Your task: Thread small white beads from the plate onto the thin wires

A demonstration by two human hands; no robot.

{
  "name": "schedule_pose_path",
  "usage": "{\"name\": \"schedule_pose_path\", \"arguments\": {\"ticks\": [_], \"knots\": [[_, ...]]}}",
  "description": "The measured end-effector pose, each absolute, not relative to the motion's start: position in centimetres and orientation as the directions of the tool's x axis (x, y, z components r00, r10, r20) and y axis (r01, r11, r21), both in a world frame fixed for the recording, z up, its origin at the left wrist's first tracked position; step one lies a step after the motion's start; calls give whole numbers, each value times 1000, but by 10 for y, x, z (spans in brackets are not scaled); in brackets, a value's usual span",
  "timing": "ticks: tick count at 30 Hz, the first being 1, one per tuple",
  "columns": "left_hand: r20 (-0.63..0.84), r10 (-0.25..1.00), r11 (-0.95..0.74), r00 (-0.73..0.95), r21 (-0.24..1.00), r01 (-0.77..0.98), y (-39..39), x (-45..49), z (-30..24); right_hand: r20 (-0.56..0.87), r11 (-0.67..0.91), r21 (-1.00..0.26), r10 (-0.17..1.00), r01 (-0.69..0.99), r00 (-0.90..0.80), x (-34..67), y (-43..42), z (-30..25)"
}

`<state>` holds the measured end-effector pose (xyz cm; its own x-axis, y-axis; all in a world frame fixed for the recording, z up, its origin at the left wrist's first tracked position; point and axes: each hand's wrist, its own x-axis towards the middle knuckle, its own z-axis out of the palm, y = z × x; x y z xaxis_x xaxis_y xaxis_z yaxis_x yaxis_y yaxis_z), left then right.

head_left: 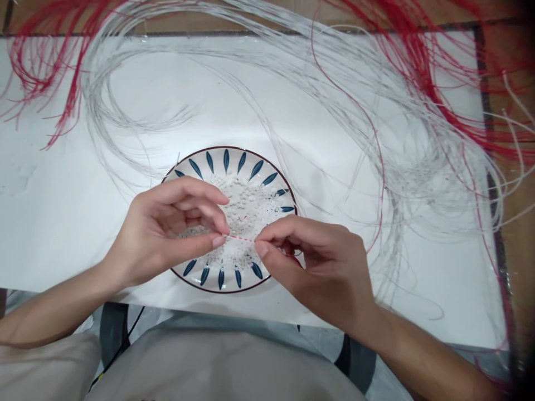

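Between my two hands a thin cord is stretched short and nearly level, showing red and white dashes. My left hand pinches its left end between thumb and forefinger, with the other fingers loosely curled. At the right end my right hand pinches it with thumb and forefinger, and its remaining fingers are folded in. Both hands are over a white plate with blue leaf marks and a dark rim. Small white bead-like bits are heaped on the plate, too fine to tell exactly.
Long white strands arch over the white tabletop and tangle at the right. Red strands lie at the upper right, and another red bunch at the upper left. A single red strand curves down towards my right hand.
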<state>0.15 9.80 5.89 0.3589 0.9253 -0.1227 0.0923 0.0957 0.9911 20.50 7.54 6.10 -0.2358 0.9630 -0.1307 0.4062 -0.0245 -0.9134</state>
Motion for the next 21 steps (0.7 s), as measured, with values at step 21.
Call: {"name": "schedule_pose_path", "arguments": {"ticks": [21], "knots": [[15,954,-71,299,982,176,90,6,59,-119,10,-894,959,447,-259,204,77,62]]}}
